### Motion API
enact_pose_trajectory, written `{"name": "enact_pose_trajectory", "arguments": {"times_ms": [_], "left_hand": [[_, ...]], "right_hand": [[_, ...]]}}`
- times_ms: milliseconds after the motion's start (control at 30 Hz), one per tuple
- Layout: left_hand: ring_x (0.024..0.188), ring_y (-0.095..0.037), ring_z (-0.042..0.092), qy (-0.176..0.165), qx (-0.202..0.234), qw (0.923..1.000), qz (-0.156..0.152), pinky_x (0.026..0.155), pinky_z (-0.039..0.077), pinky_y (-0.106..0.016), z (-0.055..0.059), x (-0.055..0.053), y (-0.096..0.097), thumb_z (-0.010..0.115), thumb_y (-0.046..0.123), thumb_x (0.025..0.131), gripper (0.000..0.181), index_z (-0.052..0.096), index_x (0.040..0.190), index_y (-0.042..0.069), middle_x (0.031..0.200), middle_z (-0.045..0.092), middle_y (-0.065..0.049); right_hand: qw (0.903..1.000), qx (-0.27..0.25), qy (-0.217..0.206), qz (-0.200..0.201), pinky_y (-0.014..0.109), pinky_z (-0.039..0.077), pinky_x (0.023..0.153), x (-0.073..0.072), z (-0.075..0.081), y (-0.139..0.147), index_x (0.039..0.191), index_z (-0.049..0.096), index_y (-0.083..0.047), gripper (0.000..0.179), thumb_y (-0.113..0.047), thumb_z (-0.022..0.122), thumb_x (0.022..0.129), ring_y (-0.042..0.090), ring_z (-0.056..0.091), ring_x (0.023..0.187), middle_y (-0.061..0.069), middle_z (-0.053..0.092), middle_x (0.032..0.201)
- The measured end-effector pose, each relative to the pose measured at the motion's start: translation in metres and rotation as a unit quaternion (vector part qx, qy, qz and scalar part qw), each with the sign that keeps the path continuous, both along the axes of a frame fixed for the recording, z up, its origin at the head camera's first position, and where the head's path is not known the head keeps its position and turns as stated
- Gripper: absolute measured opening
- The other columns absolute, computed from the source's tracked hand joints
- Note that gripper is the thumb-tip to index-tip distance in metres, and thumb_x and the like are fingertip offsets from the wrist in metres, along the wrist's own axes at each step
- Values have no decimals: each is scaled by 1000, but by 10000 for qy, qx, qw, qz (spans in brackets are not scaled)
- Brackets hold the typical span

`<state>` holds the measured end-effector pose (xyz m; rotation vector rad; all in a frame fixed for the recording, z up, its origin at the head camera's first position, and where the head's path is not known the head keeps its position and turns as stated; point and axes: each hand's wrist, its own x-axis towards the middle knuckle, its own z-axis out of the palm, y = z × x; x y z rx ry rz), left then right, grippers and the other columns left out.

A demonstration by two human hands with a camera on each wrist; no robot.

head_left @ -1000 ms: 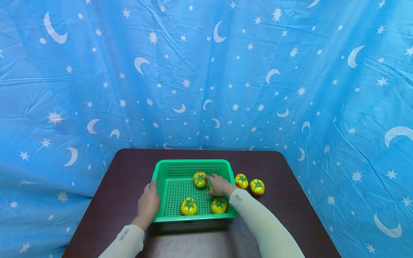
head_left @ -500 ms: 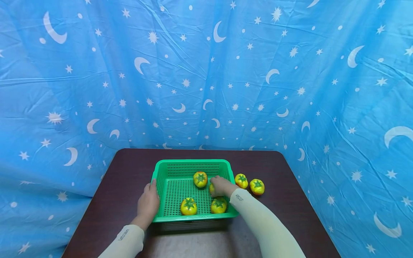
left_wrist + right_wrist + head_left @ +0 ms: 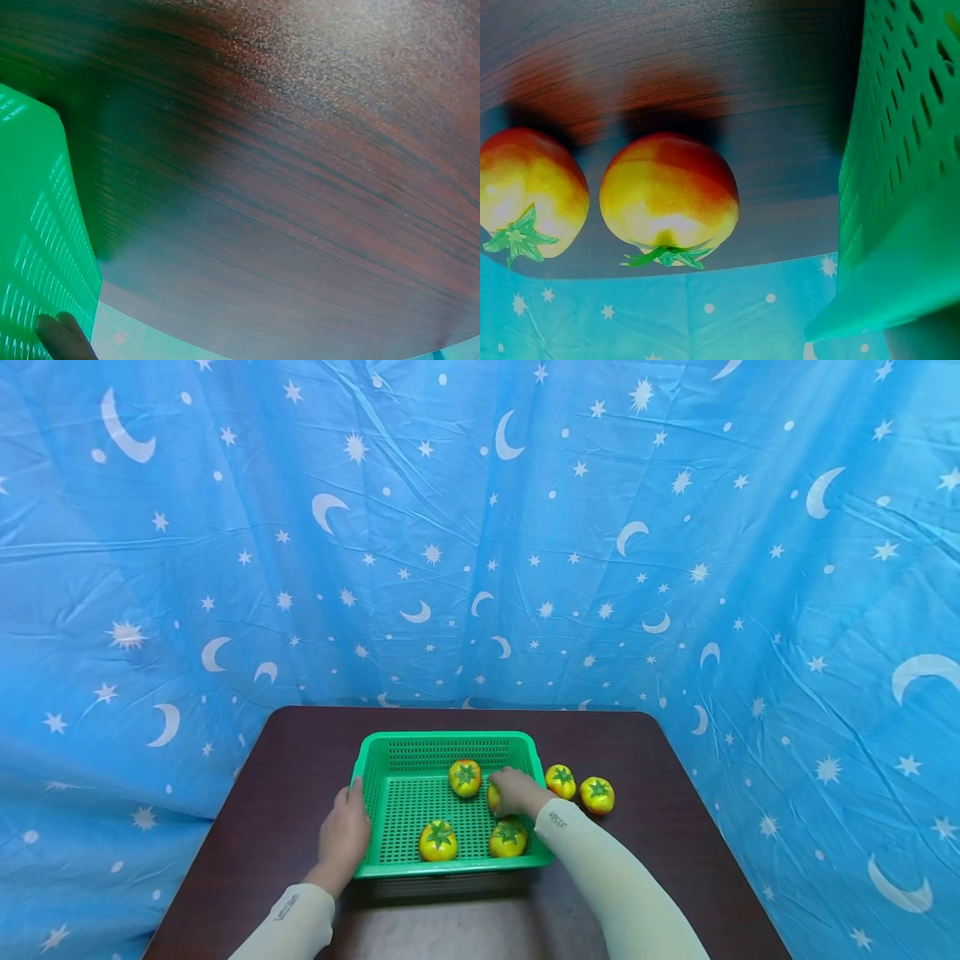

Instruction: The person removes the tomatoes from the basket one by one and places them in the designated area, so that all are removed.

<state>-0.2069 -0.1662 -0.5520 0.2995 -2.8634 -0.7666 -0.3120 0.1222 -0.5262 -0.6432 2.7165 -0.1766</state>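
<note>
A green plastic basket [image 3: 405, 866] with slotted walls stands on the table, with several yellow-and-red tomatoes in it. At its left side my left hand [image 3: 345, 831] holds the rim, thumb up along the edge; two fingertips [image 3: 56, 334] show against the outer wall in the left wrist view. Inside the basket, on the right, my right hand [image 3: 517, 793] grips a tomato [image 3: 492, 798], mostly hidden under the fingers. One tomato [image 3: 465, 777] lies just beyond it. Two more, a tomato [image 3: 438, 841] and a tomato [image 3: 508, 837], sit along the near wall.
Outside the basket's right wall, two tomatoes rest on the dark wooden table [image 3: 660, 860]: a nearer tomato [image 3: 669, 199] and an outer tomato [image 3: 532, 191]. A blue curtain [image 3: 480, 568] with moons and stars hangs behind and beside the table.
My right fingers have drawn back from the far tomato and curled in round the one beneath them. My left hand and the basket have stayed in place.
</note>
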Motion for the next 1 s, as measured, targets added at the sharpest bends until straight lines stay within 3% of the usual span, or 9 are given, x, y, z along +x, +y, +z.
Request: {"name": "enact_pose_trajectory", "arguments": {"times_ms": [500, 1000], "left_hand": [[103, -43, 65, 155, -61, 9999, -21, 88, 54, -59, -1, 1, -1, 46, 5, 101, 56, 31, 154, -4, 139, 49, -32], [109, -46, 63, 80, -20, 10000, -24, 91, 53, -60, 0, 2, -1, 45, 5, 102, 55, 30, 155, -3, 140, 48, -33]], "right_hand": [[9994, -283, 214, 30, 49, 46, 111, -2, 17, 0, 144, 53, -10, 66, -21, 80, 86, 37, 48, 138, 15, 53, 148], [9960, -705, 551, 71, 48, 53, 100, -5, 46, 6, 144, 53, -7, 66, -19, 80, 85, 36, 54, 130, 18, 53, 145]]}}
